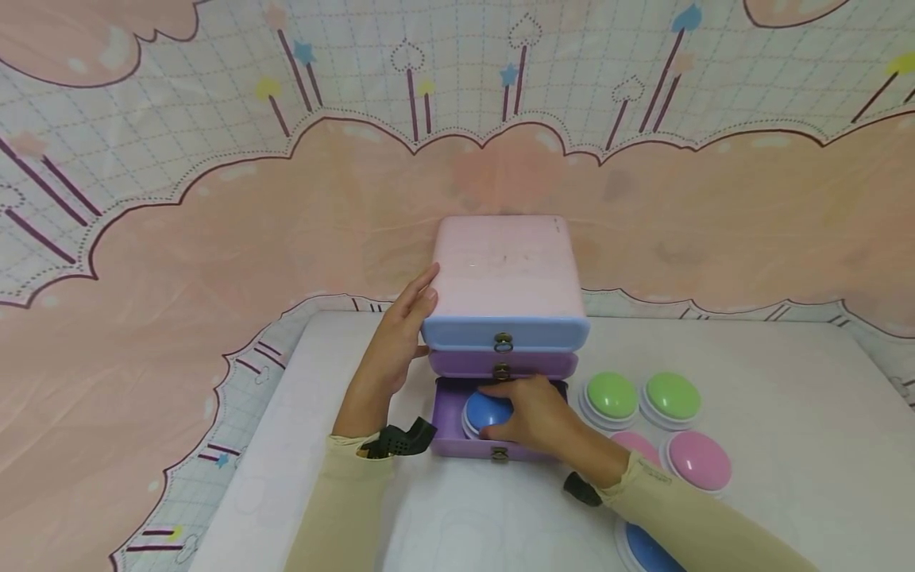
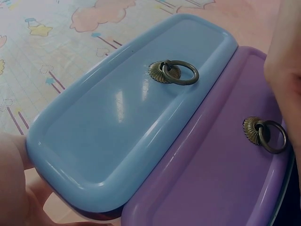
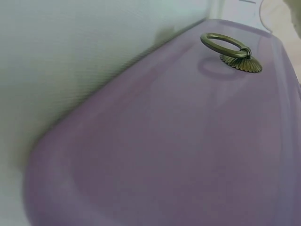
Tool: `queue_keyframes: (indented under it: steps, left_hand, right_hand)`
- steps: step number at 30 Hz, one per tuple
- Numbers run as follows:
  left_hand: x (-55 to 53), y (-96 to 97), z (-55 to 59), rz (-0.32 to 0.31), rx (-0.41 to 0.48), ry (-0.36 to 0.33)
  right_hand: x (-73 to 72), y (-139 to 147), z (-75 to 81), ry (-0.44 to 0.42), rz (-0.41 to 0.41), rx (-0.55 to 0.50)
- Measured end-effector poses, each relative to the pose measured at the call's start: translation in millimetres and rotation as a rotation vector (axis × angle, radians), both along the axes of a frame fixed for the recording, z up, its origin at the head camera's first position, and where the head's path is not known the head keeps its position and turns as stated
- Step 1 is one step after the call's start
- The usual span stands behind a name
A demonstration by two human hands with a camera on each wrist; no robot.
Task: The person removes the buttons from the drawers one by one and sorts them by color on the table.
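Note:
A small chest of drawers with a pink top [image 1: 507,270] stands at the middle of the table. Its blue top drawer [image 2: 108,127] and purple middle drawer [image 2: 197,165] are closed, while the purple bottom drawer [image 1: 446,417] is pulled out. My left hand [image 1: 391,345] rests against the chest's left side, fingers extended along it. Inside the bottom drawer, my right hand [image 1: 536,413] grips a blue dome-topped push button [image 1: 486,409] with a white base, thumb and fingers at its right edge. The right wrist view shows only the drawer's purple front [image 3: 164,141] and ring pull [image 3: 223,44].
Right of the chest stand two green push buttons [image 1: 611,395], with two pink ones [image 1: 699,461] nearer me. Another blue button [image 1: 650,548] lies partly under my right sleeve. A patterned cloth [image 1: 343,206] hangs behind the white table [image 1: 286,492].

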State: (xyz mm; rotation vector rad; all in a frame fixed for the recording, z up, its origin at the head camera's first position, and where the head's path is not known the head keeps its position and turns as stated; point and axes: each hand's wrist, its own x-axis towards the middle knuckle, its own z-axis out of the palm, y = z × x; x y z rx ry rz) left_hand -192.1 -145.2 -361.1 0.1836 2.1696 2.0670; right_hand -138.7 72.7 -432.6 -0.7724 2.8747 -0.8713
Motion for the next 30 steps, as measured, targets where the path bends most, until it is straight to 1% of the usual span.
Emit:
queue_keyframes:
  steps: [7,14,18,26,30]
  left_hand:
    - [0.9,-0.4,0.2,-0.001,0.000,0.002]
    - [0.6,-0.1,-0.1,0.000,-0.001,0.008]
    - [0.4,0.0,-0.1,0.002,0.000,0.005]
    - [0.3,0.3,0.4,0.005,-0.005,-0.001]
    - [0.2,0.4,0.4,0.005,0.002,0.002]
  right_hand:
    - [1.5,7,1.6,-0.015,-0.028,-0.025]
    - [2.1,15,5.1,-0.014,-0.021,-0.023]
    - [4.3,19,7.2,-0.020,-0.031,-0.030]
    - [11.7,29,8.7,0.050,-0.062,-0.035]
    - [16.2,32,11.7,0.061,-0.101,-0.026]
